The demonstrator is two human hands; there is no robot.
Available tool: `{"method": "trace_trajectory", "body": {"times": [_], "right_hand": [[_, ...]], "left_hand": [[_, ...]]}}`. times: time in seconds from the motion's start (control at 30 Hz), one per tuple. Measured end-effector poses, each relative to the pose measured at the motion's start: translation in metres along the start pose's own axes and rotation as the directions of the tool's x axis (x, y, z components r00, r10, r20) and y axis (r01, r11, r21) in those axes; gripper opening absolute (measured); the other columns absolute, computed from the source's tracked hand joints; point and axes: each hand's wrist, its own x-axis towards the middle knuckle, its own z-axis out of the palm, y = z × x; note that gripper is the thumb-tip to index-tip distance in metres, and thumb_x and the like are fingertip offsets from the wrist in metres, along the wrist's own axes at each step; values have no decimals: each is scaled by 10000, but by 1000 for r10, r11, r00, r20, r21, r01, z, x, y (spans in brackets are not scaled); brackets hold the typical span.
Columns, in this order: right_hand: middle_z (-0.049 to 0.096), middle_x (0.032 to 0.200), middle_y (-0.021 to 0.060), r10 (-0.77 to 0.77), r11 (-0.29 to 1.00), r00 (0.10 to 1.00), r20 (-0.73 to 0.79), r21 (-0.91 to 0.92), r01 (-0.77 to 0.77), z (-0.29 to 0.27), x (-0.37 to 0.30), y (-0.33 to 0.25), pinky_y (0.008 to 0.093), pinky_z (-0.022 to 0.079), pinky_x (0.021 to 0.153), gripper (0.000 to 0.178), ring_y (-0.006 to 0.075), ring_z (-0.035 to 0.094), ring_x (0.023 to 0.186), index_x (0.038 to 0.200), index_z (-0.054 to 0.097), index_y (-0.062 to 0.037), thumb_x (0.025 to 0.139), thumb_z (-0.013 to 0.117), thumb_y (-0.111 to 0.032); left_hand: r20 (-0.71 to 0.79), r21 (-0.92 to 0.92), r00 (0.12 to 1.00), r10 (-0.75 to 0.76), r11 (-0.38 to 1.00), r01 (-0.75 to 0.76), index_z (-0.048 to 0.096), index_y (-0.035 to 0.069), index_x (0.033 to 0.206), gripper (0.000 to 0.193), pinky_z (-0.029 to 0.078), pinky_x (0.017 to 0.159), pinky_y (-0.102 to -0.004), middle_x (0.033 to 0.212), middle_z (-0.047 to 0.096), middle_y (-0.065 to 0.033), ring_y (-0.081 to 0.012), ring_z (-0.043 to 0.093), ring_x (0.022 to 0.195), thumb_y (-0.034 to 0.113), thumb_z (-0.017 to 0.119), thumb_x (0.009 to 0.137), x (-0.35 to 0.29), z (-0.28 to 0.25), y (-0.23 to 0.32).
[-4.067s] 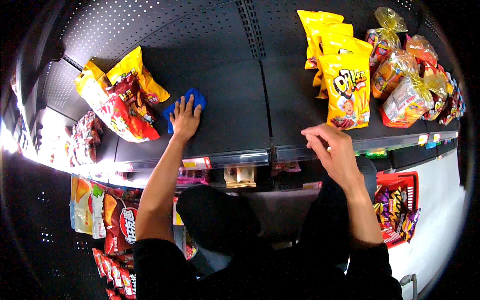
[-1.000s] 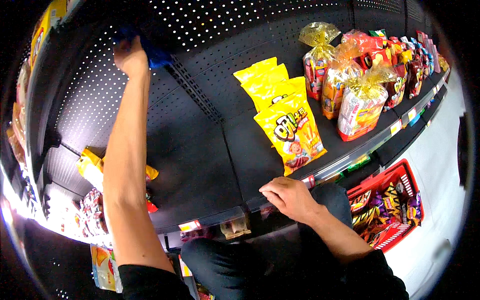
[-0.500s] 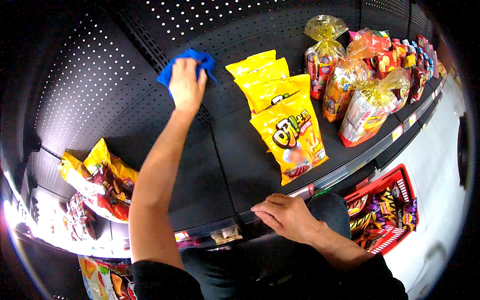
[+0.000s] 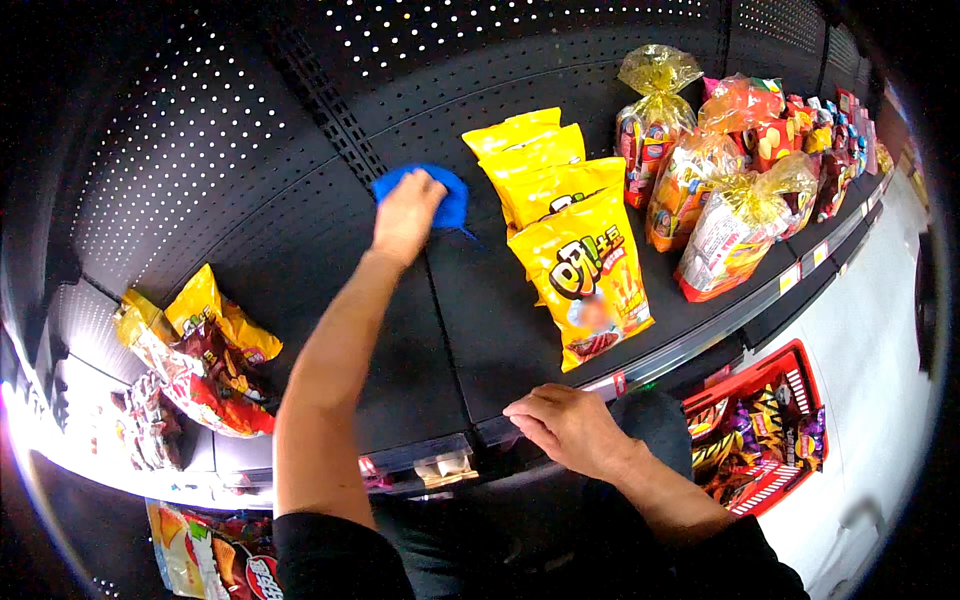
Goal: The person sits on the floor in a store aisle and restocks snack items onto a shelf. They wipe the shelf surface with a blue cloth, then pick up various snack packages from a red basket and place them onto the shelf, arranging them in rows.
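Note:
My left hand (image 4: 408,214) is closed on a blue cloth (image 4: 452,206), pressing it against the black shelf (image 4: 370,350) near the perforated back panel. Part of the cloth spreads out past the fingers. At the shelf's front edge, my right hand (image 4: 580,432) rests with its fingers curled; the inside of its grip is hidden. A row of yellow snack bags (image 4: 585,275) stands on the shelf to the right of the left hand, one behind another. Bare shelf surface lies between the cloth and these bags.
Gift bags with gold ties (image 4: 735,225) stand farther right, with more packets beyond. Yellow and red snack bags (image 4: 215,360) lean together at the left. Below on the right, a red basket (image 4: 800,365) holds snack packets. Other packets (image 4: 205,550) sit lower left.
My left hand has drawn the blue cloth to the right and nearer to me, across the shelf. The right hand stays at the front edge. The view has shifted slightly.

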Motion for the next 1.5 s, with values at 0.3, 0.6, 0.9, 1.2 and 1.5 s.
{"method": "trace_trajectory", "body": {"times": [0.3, 0.6, 0.9, 1.2, 1.5], "right_hand": [[627, 807, 94, -3, 999, 997, 74, -51, 7, 5, -4, 2, 402, 529, 641, 101, 291, 646, 765, 935, 632, -83, 889, 655, -170], [631, 821, 95, -6, 999, 997, 79, -52, 10, 6, -6, 2, 398, 534, 676, 110, 290, 646, 788, 934, 635, -65, 875, 667, -152], [677, 871, 112, 2, 997, 999, 48, -71, 2, 7, -1, 3, 377, 537, 676, 106, 295, 665, 810, 950, 677, -47, 852, 690, -86], [648, 819, 111, 19, 997, 996, 86, -83, -12, 9, -6, 7, 412, 543, 676, 101, 307, 659, 791, 917, 632, -89, 900, 642, -188], [643, 815, 89, 10, 985, 989, 148, -173, 16, 17, -4, -3, 397, 548, 687, 92, 282, 656, 799, 913, 627, -95, 898, 638, -185]], "left_hand": [[-617, 416, 769, 168, 899, 138, 609, 123, 1187, 392, 491, 933, -441, 1163, 603, -145, -357, 558, 1118, 270, 697, 835, 106, -167, -132], [-437, 92, 887, -153, 973, 213, 602, 101, 1067, 277, 475, 826, -424, 1044, 590, -120, -329, 564, 971, 160, 673, 806, 19, -54, -51], [77, 188, 994, 81, 978, -95, 578, 151, 1010, 197, 454, 785, -363, 951, 526, -40, -229, 548, 933, 105, 589, 818, -72, 31, -24], [-345, 314, 927, -143, 914, 258, 603, 86, 974, 187, 523, 807, -440, 978, 565, -165, -347, 569, 964, 30, 584, 797, -19, -114, -116], [-699, 287, 714, -44, 897, 336, 611, 152, 1101, 303, 504, 843, -485, 1062, 604, -148, -369, 570, 1010, 181, 638, 800, 47, -163, -166]]}}
